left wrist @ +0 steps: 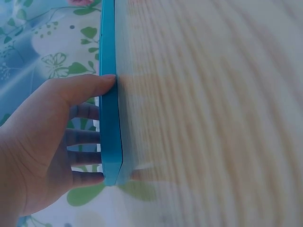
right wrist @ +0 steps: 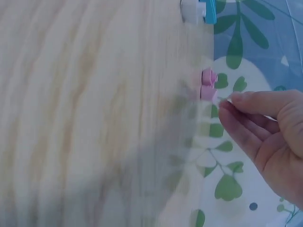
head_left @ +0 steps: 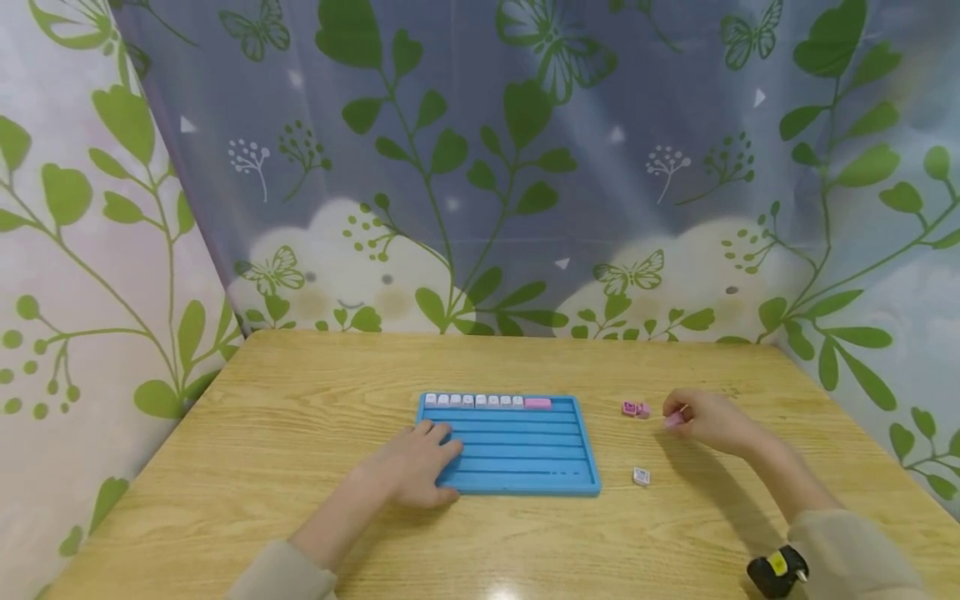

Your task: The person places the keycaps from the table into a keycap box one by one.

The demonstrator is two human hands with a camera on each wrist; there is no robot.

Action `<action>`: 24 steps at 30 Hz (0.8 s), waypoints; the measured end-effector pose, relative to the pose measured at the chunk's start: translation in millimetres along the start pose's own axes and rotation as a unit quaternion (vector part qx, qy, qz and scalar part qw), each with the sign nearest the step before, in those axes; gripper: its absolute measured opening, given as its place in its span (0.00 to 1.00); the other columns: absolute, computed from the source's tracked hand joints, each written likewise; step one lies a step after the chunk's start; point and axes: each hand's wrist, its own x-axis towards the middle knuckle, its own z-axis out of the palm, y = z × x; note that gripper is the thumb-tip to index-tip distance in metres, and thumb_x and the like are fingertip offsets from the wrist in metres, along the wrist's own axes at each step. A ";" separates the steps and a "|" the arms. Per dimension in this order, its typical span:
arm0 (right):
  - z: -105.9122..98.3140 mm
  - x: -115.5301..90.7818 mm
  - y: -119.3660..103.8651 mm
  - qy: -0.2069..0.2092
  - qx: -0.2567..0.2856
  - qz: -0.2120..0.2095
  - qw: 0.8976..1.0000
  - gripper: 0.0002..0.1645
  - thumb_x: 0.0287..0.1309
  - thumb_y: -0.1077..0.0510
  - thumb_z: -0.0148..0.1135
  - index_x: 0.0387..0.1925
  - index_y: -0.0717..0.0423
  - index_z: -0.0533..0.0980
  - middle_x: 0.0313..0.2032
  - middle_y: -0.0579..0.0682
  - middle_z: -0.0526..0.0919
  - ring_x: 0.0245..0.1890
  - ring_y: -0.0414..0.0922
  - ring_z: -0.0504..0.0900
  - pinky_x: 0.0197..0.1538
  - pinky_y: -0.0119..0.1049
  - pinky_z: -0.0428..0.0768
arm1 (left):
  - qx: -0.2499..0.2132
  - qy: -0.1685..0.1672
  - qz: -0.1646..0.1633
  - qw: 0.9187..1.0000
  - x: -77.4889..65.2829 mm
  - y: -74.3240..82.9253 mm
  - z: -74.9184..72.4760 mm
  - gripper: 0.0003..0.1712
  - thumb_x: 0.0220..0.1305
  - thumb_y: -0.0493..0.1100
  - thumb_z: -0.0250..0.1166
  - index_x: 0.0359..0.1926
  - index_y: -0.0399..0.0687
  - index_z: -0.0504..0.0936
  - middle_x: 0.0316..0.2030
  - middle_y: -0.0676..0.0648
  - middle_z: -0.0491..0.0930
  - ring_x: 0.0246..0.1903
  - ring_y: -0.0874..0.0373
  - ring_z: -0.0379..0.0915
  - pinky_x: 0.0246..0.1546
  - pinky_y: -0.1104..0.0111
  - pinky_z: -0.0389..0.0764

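Observation:
A flat blue tray (head_left: 517, 456) with ridged rows lies on the table. Along its far row sit several white keycaps (head_left: 468, 401) and one wide pink keycap (head_left: 537, 403). My left hand (head_left: 416, 467) rests at the tray's left side, fingers spread over the rim; in the left wrist view its thumb (left wrist: 102, 86) touches the near side wall. To the right of the tray, my right hand (head_left: 708, 419) pinches a pink keycap (head_left: 674, 420) between thumb and fingers, low over the table. Two pink keycaps (head_left: 636, 409) lie just left of that hand.
A loose white keycap (head_left: 641, 476) lies on the wooden table (head_left: 322, 375) right of the tray. Leaf-patterned curtains (head_left: 487, 208) hang behind the table and at both sides. A black device with a yellow label (head_left: 778, 572) is by the right sleeve.

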 end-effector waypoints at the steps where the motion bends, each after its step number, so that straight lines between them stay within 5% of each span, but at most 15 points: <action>1: 0.4 1.6 -2.5 0.004 0.000 -0.002 1.000 0.09 0.49 0.69 0.63 0.34 0.62 0.75 0.32 0.49 0.78 0.35 0.48 0.78 0.32 0.37 0.76 | 0.000 0.001 0.000 1.000 0.0 0.0 0.2 0.34 0.57 0.62 0.59 0.57 0.46 0.71 0.56 0.42 0.67 0.56 0.45 0.62 0.54 0.53 0.69; 14: 10.5 23.7 -21.3 0.036 0.019 -0.023 0.999 0.06 0.52 0.65 0.64 0.32 0.58 0.74 0.30 0.47 0.76 0.32 0.45 0.74 0.33 0.38 0.74 | -0.007 0.003 -0.001 1.000 -0.5 0.5 -0.3 0.32 0.56 0.61 0.60 0.56 0.47 0.71 0.55 0.42 0.67 0.55 0.46 0.62 0.55 0.53 0.68; 24: 17.4 31.6 -33.1 0.039 0.008 -0.067 0.997 0.14 0.51 0.68 0.64 0.41 0.68 0.77 0.37 0.54 0.79 0.38 0.51 0.78 0.40 0.44 0.79 | -0.010 0.003 -0.002 1.000 0.0 1.1 0.2 0.32 0.56 0.61 0.60 0.55 0.47 0.72 0.55 0.42 0.67 0.55 0.45 0.62 0.54 0.53 0.69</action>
